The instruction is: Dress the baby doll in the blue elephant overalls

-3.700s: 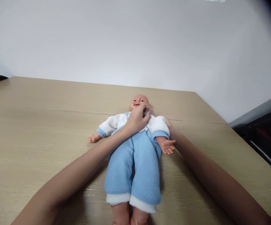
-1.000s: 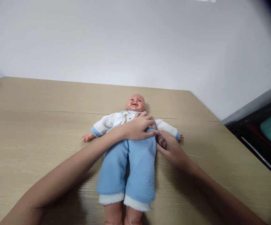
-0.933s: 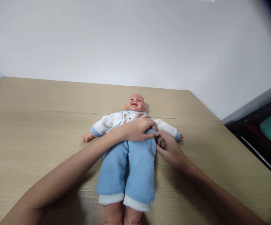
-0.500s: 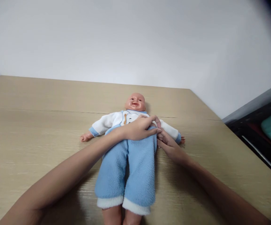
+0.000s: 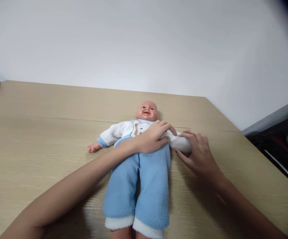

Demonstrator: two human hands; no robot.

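Note:
A baby doll (image 5: 125, 129) lies face up, head away from me, in a white top with a cartoon animal print and fuzzy blue trousers (image 5: 151, 186) with white cuffs. My left hand (image 5: 153, 136) rests across its waist and chest. Its curved fingers close over the doll's side, where the sleeve joins. Around the white sleeve (image 5: 180, 143) on the right side, my right hand (image 5: 197, 151) has its thumb below and fingers above. The doll's hand on that side is hidden behind my right hand. Its other arm stretches out to the left, uncovered.
The doll lies on a light wooden table (image 5: 46, 139) with a thin seam running across it. A plain pale wall (image 5: 134, 43) stands behind. Past the table's right edge is a dark object (image 5: 278, 142) with something teal in it.
My right hand has moved right from the doll's waist onto its sleeve, covering the doll's hand. My left hand stays on the torso. The view has shifted slightly.

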